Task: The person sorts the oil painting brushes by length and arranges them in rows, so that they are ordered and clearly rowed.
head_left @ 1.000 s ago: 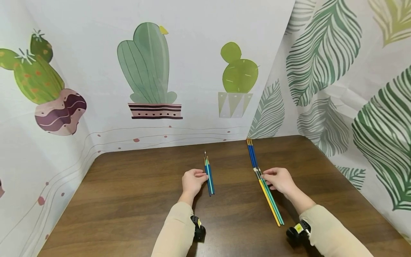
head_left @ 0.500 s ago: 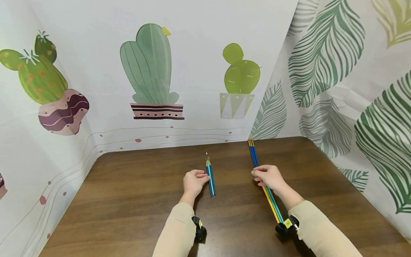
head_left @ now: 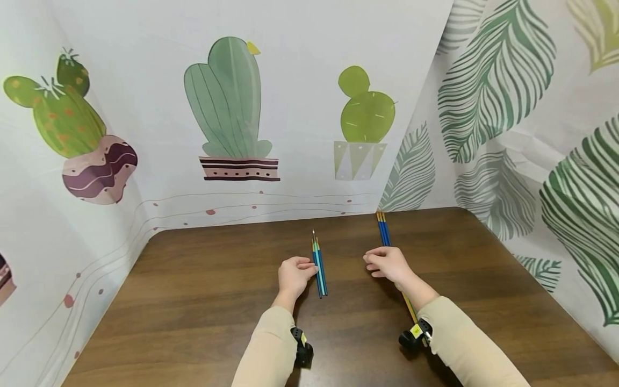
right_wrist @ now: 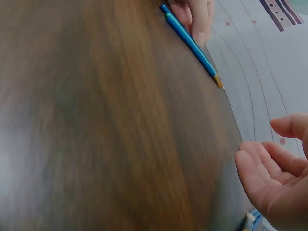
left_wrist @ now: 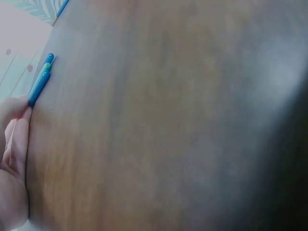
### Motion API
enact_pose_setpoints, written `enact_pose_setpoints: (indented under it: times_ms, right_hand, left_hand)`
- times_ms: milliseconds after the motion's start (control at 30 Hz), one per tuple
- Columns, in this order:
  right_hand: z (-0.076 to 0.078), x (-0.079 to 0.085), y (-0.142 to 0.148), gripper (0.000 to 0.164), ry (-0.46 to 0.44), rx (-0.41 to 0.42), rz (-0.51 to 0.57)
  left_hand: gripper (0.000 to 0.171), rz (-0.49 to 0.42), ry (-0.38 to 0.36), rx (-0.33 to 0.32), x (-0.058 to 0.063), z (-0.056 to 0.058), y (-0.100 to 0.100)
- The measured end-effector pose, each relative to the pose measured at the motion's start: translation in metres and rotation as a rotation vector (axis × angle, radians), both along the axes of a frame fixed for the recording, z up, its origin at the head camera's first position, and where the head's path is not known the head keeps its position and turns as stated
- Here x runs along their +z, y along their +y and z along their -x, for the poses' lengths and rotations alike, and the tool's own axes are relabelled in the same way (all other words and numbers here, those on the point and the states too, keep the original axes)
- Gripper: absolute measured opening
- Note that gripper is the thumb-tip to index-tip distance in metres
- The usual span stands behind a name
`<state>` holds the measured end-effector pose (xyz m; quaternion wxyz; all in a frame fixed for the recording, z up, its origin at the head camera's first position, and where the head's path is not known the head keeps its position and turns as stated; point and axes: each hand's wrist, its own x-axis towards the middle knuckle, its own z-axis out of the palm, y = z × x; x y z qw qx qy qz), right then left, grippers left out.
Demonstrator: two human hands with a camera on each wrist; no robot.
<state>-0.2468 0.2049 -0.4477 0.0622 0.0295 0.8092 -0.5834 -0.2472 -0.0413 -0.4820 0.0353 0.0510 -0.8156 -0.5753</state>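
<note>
My left hand [head_left: 292,275] pinches a small bundle of paintbrushes [head_left: 322,280], blue and turquoise, with their tips pointing to the back of the table. In the left wrist view, thumb and fingers meet at the blue handles [left_wrist: 39,89]. My right hand [head_left: 390,266] hovers to the right of that bundle and holds nothing. Its thumb stands apart from the fingers [right_wrist: 255,163] in the right wrist view. Beneath and behind it runs a row of longer brushes: dark blue paintbrushes [head_left: 383,231] at the back and a yellow-handled paintbrush [head_left: 410,307] nearer me, partly hidden by the right arm.
Everything lies on a brown wooden table [head_left: 208,279]. A white cloth backdrop [head_left: 300,107] printed with cacti and leaves rises along its back and sides. A small black camera is strapped to each wrist.
My right hand has moved left, away from the longer brushes and toward the small bundle, leaving them in place. The left hand keeps its hold on the bundle.
</note>
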Motion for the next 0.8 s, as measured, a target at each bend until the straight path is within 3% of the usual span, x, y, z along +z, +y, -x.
enact_pose_setpoints:
  times_ms: [800]
  right_hand:
    - [0.015, -0.007, -0.06, 0.032, -0.082, 0.004, 0.115]
  left_hand:
    - [0.027, -0.018, -0.008, -0.003, -0.002, 0.002, 0.0]
